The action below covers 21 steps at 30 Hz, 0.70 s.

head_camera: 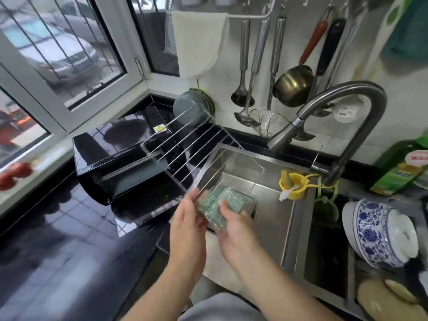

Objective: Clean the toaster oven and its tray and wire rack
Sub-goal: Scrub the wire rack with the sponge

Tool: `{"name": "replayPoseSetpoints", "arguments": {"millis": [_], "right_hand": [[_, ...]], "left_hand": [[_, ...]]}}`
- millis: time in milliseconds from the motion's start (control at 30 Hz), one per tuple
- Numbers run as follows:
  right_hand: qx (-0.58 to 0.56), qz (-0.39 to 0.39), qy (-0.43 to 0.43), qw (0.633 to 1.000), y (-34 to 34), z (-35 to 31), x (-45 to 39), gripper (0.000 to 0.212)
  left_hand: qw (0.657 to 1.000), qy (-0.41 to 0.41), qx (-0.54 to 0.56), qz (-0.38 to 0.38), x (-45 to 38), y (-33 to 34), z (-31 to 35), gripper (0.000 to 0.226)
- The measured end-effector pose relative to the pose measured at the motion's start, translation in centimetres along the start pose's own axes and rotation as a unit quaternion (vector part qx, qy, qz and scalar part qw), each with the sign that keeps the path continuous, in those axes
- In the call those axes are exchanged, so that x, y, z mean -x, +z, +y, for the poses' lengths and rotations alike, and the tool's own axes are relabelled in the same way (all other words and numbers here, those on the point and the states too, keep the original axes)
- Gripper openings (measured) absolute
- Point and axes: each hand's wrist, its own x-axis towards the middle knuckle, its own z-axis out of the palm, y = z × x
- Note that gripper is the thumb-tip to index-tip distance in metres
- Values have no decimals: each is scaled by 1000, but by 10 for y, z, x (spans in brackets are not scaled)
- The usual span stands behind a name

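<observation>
**Scrubbing the wire rack over the sink**

Nearest to us, our two bare forearms reach forward over the front edge of the stainless steel sink (273, 181). Our left hand (188, 218) curls its fingers round the near corner of the silver wire oven rack (185, 147), holding it tilted so that it slopes up and away from the basin towards the wall. Our right hand (234, 225) grips a green, mesh-covered scouring sponge (220, 202) and presses it against the lower end of the rack, just beside the left fingers.

Left of the sink, the glossy black toaster oven (111, 154) stands on the dark tabletop (58, 251) with its door hanging open towards us; the far part of the rack crosses in front of it. We cannot make out the tray.

A curved grey metal tap (342, 112) arches over the basin from the right, with a yellow plastic holder (293, 186) at its foot. Steel ladles and a wire skimmer (266, 121) hang on the tiled wall behind, beside a small brass pot (293, 85). A blue-and-white patterned bowl (379, 232) leans at the far right.
</observation>
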Motion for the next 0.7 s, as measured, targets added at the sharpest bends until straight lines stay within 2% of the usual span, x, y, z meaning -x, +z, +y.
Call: {"name": "replayPoseSetpoints", "arguments": {"millis": [100, 200, 300, 367, 433, 533, 633, 700], "right_hand": [[36, 1, 21, 999, -3, 23, 18, 22], [37, -16, 54, 998, -1, 28, 21, 23], [41, 28, 11, 999, -3, -5, 4, 30], [85, 29, -15, 996, -11, -45, -11, 32], [229, -41, -1, 973, -17, -78, -18, 30], [405, -141, 5, 903, -21, -97, -22, 26], [463, -220, 78, 855, -21, -96, -20, 18], [445, -212, 105, 864, -20, -94, -20, 19]], "left_hand": [[997, 35, -1, 63, -13, -3, 16, 36], [995, 17, 28, 94, -28, -10, 30, 38], [995, 10, -7, 100, -38, -21, 39, 37], [997, -3, -10, 82, -44, -34, 48, 39], [997, -33, -10, 62, -52, -48, 56, 42], [997, -74, -22, 32, -62, -61, 63, 43], [994, -98, -41, -4, -69, -61, 64, 41], [992, -113, -47, -19, -71, -59, 64, 39]]}}
